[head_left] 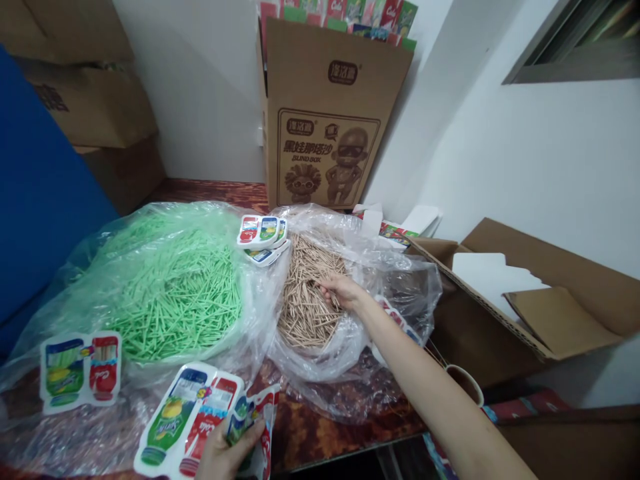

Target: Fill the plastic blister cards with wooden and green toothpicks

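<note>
My left hand (231,452) is closed around a bottle-printed packet (267,407) at the bottom edge. Beside it, partly under the hand, lies a larger white-edged pack (173,417) with green and red bottle pictures. My right hand (341,291) reaches into a plastic bag of thin brown sticks (310,320), its fingers pinched together among them. Left of that bag, a pile of light green sticks (185,300) fills another clear plastic bag. A similar printed pack (80,370) rests on the plastic at the left, and several more packs (260,230) are stacked between the two piles.
A tall printed carton (325,87) full of colourful packs stands at the back. To the right sits an open cardboard box (555,267) with white card pieces, near a cup-like round rim (467,383). Brown boxes (100,107) and a blue surface (40,193) line the left.
</note>
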`<action>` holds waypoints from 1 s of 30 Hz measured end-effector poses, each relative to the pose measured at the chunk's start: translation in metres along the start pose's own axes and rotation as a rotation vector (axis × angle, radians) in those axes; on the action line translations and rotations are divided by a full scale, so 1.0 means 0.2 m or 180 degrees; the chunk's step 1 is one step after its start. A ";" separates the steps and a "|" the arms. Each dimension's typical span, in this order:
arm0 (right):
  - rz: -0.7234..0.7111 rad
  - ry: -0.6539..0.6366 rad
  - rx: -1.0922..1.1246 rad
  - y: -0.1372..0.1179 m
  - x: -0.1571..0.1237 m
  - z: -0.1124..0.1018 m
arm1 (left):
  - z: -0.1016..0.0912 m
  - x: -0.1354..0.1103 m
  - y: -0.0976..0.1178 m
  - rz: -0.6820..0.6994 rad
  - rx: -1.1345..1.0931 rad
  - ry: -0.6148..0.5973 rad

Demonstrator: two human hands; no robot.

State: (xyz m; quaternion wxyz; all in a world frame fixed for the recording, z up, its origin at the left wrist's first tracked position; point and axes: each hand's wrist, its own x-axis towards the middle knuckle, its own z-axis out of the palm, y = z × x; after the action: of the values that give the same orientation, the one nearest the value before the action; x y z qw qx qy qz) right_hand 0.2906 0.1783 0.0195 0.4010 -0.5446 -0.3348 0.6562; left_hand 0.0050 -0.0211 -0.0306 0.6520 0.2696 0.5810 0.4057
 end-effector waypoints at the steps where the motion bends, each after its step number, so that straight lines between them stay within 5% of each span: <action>1: -0.0027 0.0014 -0.0008 0.00 0.00 0.00 | 0.00 0.00 0.00 -0.0011 -0.0031 0.0009; 16: -0.0222 -0.0109 0.0209 -0.04 -0.04 0.06 | 0.02 -0.02 0.02 0.0003 -0.0001 0.0058; 24: -0.0262 0.0106 -0.0093 0.04 0.01 0.06 | 0.03 -0.04 0.04 0.0043 0.0038 0.0097; 30: -0.0381 0.0357 -0.0448 -0.04 0.06 0.03 | 0.03 -0.04 0.03 -0.0004 -0.0092 0.0110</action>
State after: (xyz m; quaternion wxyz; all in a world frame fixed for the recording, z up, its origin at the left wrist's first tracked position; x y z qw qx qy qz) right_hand 0.2858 0.1929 0.0219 0.4183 -0.5863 -0.3891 0.5744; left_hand 0.0096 -0.0236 -0.0202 0.6460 0.2527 0.5864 0.4183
